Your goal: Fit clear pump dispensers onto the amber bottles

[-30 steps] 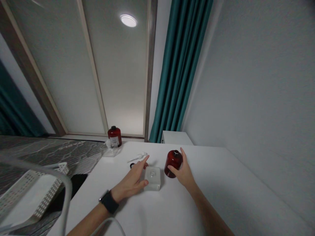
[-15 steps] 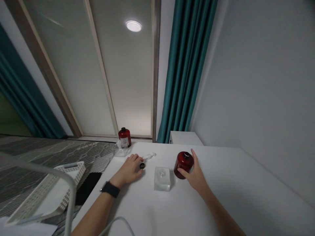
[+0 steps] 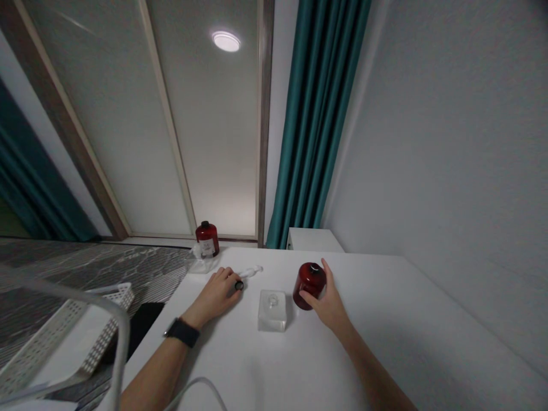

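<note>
while the fingertips [image 3: 228,274] of the left hand [image 3: 213,297] are pinching together on one small black cap [image 3: 238,285], having left the side of the clear block [image 3: 272,310], the spread fingers [image 3: 317,299] of the right hand [image 3: 329,306] are curving around one red bottle [image 3: 309,285], a second red bottle [image 3: 206,240] standing far back on the white table [image 3: 363,319].

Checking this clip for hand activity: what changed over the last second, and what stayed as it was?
The left hand has moved away from the clear square block to the small round black piece at its fingers; I cannot tell whether it is gripped. The right hand stays around the dark red bottle, and the block has stayed put.
</note>
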`<state>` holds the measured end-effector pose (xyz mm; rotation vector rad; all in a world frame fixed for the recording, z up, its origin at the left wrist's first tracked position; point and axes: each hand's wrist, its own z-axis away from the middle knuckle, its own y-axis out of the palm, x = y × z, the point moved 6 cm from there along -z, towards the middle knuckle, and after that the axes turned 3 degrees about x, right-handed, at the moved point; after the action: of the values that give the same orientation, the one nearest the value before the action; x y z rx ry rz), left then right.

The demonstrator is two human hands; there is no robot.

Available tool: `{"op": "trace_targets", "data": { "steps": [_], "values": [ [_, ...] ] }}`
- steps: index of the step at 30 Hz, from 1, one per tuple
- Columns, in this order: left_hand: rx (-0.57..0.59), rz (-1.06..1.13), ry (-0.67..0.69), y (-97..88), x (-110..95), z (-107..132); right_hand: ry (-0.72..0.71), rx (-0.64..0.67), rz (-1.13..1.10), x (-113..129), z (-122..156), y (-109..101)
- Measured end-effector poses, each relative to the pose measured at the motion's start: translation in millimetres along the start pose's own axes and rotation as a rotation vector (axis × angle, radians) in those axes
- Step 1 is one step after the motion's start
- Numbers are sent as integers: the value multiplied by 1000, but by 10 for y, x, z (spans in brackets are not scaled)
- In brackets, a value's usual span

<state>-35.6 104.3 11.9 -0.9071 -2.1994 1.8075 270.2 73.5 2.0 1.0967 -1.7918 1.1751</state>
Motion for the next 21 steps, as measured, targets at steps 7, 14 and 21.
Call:
{"op": "trace_targets", "data": {
  "steps": [7, 14, 21],
  "values": [
    [-154, 210, -1, -108, -121, 6, -16, 17, 3, 8, 23, 10],
    [-290, 431, -26, -148, -238, -5, -13, 49, -4, -25, 42, 22],
    [-312, 542, -36, -182, -415, 5, -35, 33, -1, -11, 56, 37]
  ]
}}
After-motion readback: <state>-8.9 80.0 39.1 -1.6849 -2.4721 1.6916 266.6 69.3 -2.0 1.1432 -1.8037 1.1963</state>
